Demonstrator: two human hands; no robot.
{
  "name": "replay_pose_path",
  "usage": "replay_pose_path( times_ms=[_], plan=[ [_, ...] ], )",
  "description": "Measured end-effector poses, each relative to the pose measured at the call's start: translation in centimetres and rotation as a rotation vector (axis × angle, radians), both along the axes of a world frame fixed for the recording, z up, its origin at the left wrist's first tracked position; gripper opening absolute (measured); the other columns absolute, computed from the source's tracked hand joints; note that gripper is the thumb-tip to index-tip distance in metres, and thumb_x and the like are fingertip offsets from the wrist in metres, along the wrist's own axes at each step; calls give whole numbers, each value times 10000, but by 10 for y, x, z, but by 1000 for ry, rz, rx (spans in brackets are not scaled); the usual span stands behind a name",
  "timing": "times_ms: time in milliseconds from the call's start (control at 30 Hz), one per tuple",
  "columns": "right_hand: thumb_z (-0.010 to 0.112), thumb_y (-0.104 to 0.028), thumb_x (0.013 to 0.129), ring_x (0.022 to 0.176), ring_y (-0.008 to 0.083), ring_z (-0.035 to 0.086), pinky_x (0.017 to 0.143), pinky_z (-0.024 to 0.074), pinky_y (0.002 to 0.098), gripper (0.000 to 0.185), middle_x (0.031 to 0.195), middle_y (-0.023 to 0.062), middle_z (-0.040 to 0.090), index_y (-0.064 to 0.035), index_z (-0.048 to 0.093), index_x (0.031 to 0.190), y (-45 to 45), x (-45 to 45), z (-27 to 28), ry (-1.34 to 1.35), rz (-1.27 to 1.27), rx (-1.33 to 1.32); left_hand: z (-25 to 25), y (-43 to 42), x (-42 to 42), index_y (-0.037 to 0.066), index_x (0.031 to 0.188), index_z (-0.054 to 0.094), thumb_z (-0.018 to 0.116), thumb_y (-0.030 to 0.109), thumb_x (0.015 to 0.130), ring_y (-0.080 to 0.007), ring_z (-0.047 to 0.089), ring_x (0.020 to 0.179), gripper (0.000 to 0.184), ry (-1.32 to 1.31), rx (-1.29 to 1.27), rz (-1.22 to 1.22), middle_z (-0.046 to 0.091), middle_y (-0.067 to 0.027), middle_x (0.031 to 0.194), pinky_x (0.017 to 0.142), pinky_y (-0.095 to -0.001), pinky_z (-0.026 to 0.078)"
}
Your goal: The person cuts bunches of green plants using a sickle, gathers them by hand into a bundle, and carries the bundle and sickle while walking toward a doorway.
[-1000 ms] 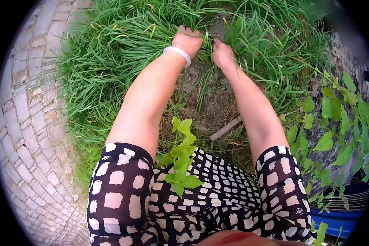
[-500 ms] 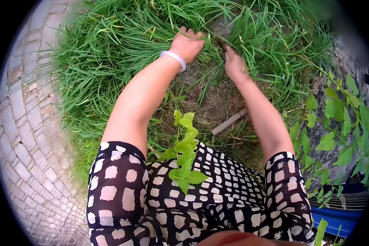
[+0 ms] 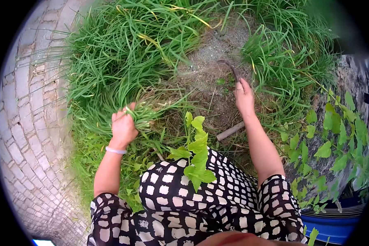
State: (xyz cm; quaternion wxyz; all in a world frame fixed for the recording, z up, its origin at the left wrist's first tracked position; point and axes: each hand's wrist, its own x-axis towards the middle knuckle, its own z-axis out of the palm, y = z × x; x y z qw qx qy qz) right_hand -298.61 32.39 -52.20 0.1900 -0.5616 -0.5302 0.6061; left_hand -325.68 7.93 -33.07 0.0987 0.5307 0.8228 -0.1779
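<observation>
My left hand (image 3: 124,126), with a pale bracelet at the wrist, is closed round a bunch of long green blades (image 3: 145,115) at the left, low over the plants. My right hand (image 3: 244,97) grips a sickle (image 3: 235,69) by its handle, which is mostly hidden in the fist. The dark curved blade points up and left over bare soil (image 3: 211,53). Tall grass-like plants (image 3: 139,45) stand in front, and another clump (image 3: 270,49) grows to the right of the sickle.
A wooden stick (image 3: 230,131) lies on the ground near my right forearm. A leafy stem (image 3: 199,151) rises before my patterned clothing. Brick paving (image 3: 28,123) runs along the left. Leafy branches (image 3: 336,123), a grey rough surface and a blue object (image 3: 334,225) are at the right.
My left hand has moved down and left with cut blades in it, away from the right hand. My right hand has come lower, and the sickle's blade now shows.
</observation>
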Motion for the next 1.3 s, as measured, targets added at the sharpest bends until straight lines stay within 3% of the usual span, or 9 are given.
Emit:
replay_pose_path(
  times_ms=[200, 400, 533, 600, 733, 1000, 1067, 1100, 1300],
  plan=[
    [478, -250, 932, 599, 80, 467, 539, 399, 241, 391, 693, -4, 511, -15, 466, 1244, -4, 9, -9, 100, -181, -44, 46, -129, -13, 34, 1292, 385, 728, 177, 608, -295, 518, 1002, 779, 233, -262, 474, 538, -135, 1113, 814, -385, 372],
    [449, -191, 936, 611, 98, 449, 566, 402, 254, 374, 714, 24, 505, 7, 441, 1253, 25, -26, -8, 88, -142, -21, 30, -88, -10, 99, 1245, 445, 636, 80, 629, -272, 528, 929, 645, 143, -213, 91, 476, -120, 1221, 763, -364, 367],
    [469, -167, 896, 810, 272, 584, 751, 441, 347, 339, 912, 199, 620, 61, 526, 1140, 61, -66, -43, -18, -120, 289, -1, 22, 1, 63, 1113, 542, 565, 54, 627, -232, 535, 828, 486, 113, -180, -351, 428, -125, 1322, 676, -371, 377],
    [465, -158, 910, 705, 172, 527, 640, 419, 286, 339, 818, 101, 579, 51, 502, 1175, 67, -80, -39, 9, -116, 296, -11, 69, 8, 42, 767, 623, 600, 86, 608, -225, 533, 791, 166, 104, -91, -472, 462, -133, 1279, 673, -357, 392],
    [454, -156, 930, 576, 71, 451, 507, 376, 215, 333, 717, -9, 508, 33, 483, 1203, 58, -79, 0, 172, -133, 45, -19, 103, 9, 64, 763, 622, 620, 104, 607, -240, 563, 850, 161, 47, -161, -336, 580, -109, 1038, 697, -370, 411],
    [444, -146, 929, 607, 92, 491, 540, 407, 239, 313, 725, 10, 543, 11, 518, 1189, 93, -98, -61, 80, -86, 255, -49, 111, 27, 67, 902, 635, 577, 148, 683, -226, 554, 829, 241, 37, -148, -510, 580, -85, 1030, 687, -362, 396],
    [478, -179, 908, 816, 192, 588, 735, 454, 289, 350, 929, 104, 636, 20, 522, 1193, 93, -131, 8, 280, -153, 18, -45, 132, 33, 69, 952, 628, 566, 157, 696, -226, 546, 811, 278, 73, -149, -548, 580, -75, 1020, 677, -358, 391],
    [489, -189, 898, 921, 232, 577, 811, 432, 301, 367, 1025, 139, 621, 14, 520, 1202, 100, -148, -6, 269, -102, 33, -49, 137, 30, 60, 1166, 541, 542, 158, 724, -229, 536, 811, 453, 174, -47, -711, 578, -69, 1034, 702, -369, 402],
    [473, -206, 889, 1094, 275, 551, 911, 412, 336, 399, 1149, 166, 589, -42, 494, 1252, 118, -169, -75, 165, 274, 155, -70, 199, 23, 147, 1419, 228, 457, 159, 809, -268, 498, 1066, 651, 264, 223, -836, 505, -103, 1248, 912, -405, 395]
  ],
)
